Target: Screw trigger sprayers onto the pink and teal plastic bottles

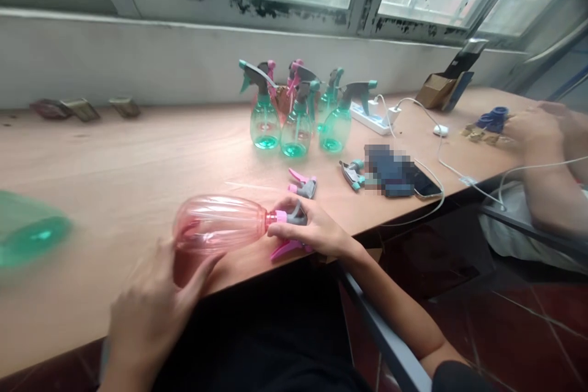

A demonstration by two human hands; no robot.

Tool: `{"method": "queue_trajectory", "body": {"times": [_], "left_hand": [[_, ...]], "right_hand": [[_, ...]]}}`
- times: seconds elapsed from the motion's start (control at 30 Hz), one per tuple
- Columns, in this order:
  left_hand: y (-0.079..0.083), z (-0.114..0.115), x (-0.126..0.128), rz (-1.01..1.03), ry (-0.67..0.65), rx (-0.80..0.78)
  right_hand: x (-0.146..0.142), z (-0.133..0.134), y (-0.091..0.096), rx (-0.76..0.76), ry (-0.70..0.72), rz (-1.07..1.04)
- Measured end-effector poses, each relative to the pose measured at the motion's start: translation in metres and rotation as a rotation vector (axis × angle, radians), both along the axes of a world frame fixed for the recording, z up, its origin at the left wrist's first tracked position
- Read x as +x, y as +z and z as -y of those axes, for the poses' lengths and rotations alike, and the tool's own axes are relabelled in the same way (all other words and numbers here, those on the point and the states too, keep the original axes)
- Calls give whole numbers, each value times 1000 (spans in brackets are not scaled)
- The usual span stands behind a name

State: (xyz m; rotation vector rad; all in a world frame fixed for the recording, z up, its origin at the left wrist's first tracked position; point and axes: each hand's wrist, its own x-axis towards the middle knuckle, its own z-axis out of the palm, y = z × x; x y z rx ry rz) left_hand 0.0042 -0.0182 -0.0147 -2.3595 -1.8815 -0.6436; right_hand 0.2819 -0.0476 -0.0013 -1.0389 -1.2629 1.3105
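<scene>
A clear pink spray bottle lies sideways above the table's front edge, its base to the left. My right hand is closed round a grey and pink spray head at the bottle's neck. My left hand, slightly blurred, grips the bottle near its base, with the thumb on the near side and the fingertips partly hidden. Behind my right hand a loose pink and grey spray head lies on the table. A pink trigger shows just below that hand.
Several green spray bottles stand towards the wall, with pink ones behind. A blurred green bottle is at far left. To the right are a teal and grey spray head, a phone, a power strip, cables and another person's hands.
</scene>
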Motion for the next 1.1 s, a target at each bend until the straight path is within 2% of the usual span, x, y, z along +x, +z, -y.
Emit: {"method": "queue_trajectory", "body": {"times": [0.1,0.33,0.5,0.83,1.1], "left_hand": [[4,0,-1,-64,-39,4],[2,3,-4,-77,-147,146],[2,5,-4,-58,-157,185],[-1,10,-4,3,-193,205],[0,11,-6,160,-230,175]], "right_hand": [[-2,1,1,-21,-10,10],[-6,4,1,-48,-9,23],[-9,7,2,-59,-24,56],[-14,12,0,-139,-15,50],[-12,10,-5,-99,21,115]]}}
